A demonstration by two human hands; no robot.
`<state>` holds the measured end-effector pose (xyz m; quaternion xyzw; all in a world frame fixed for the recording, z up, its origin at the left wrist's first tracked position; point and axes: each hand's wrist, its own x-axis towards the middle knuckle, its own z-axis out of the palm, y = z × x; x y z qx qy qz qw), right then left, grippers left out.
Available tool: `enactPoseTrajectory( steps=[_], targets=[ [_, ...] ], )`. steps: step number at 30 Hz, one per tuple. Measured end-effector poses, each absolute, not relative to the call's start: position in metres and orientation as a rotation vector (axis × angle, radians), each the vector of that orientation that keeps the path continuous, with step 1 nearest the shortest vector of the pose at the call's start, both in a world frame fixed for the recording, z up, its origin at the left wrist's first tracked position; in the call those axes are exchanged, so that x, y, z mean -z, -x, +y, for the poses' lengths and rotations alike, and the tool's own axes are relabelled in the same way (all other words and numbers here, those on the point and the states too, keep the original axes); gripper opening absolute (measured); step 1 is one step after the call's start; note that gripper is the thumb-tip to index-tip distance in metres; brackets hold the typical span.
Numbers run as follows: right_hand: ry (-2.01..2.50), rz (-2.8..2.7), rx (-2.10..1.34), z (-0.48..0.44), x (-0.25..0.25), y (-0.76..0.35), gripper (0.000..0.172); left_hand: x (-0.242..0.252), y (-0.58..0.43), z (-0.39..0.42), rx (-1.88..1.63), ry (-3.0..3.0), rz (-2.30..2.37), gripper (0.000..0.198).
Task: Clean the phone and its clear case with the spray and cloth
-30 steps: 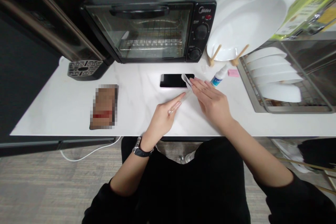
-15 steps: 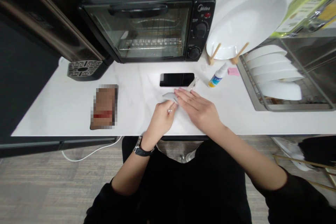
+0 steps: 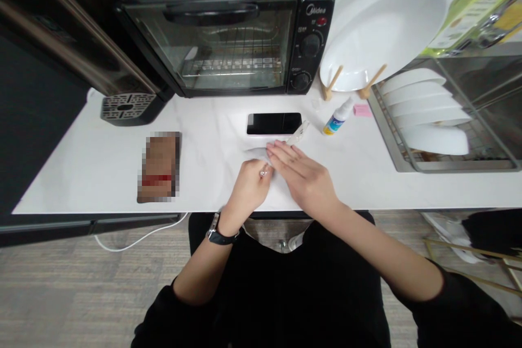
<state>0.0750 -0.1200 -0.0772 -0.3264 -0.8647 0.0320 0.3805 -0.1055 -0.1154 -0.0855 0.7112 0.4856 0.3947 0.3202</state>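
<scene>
Head camera view, and we are looking down over a lap in black clothing toward a white marble-patterned counter (image 3: 98,174). Nearest to us, two bare forearms reach forward, and the left one wears a dark wristwatch (image 3: 219,235).

The two hands meet at the counter's near edge, touching each other. Our left hand (image 3: 248,186) is loosely curled with its fingertips on a thin pale sheet (image 3: 254,150) that lies flat on the counter. We cannot tell whether those fingertips pinch the sheet or only rest on it. Our right hand (image 3: 304,175) lies open and flat with its fingers stretched out, pressing down on the same sheet and partly covering it.

Just beyond the right fingertips a small white strip (image 3: 299,132) lies tilted, close to the corner of a black phone (image 3: 274,123) that lies face up with a dark screen. To the right of the phone a small white bottle (image 3: 337,119) lies on its side, with a small pink block (image 3: 362,110) just past it. Well to the left sits a blurred brown rectangle (image 3: 159,167).

At the back stands a black toaster oven (image 3: 228,38) with its door shut. To its right, white plates (image 3: 383,32) stand in a wooden holder, and white bowls (image 3: 432,119) sit in a metal dish rack (image 3: 387,136).
</scene>
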Motion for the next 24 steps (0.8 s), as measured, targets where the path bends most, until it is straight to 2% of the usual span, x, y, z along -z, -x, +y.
enactPoseTrajectory(
  steps=[5, 11, 17, 24],
  targets=[
    [0.787, -2.234, -0.091, -0.138, 0.076, -0.061, 0.07, 0.087, 0.104, -0.114, -1.093, -1.918, 1.18, 0.042],
    [0.852, -2.227, -0.079, -0.109, 0.074, -0.087, 0.07, 0.087, 0.106, -0.115, -1.001, -1.888, 1.31, 0.031],
    [1.061, -2.175, -0.02, -0.073, 0.073, -0.118, 0.07, 0.082, 0.105, -0.118, -1.062, -1.769, 1.148, 0.046],
    [0.918, -2.173, -0.068, -0.107, 0.076, -0.085, 0.066, 0.085, 0.106, -0.116, -1.04, -1.808, 1.264, 0.037]
  ],
)
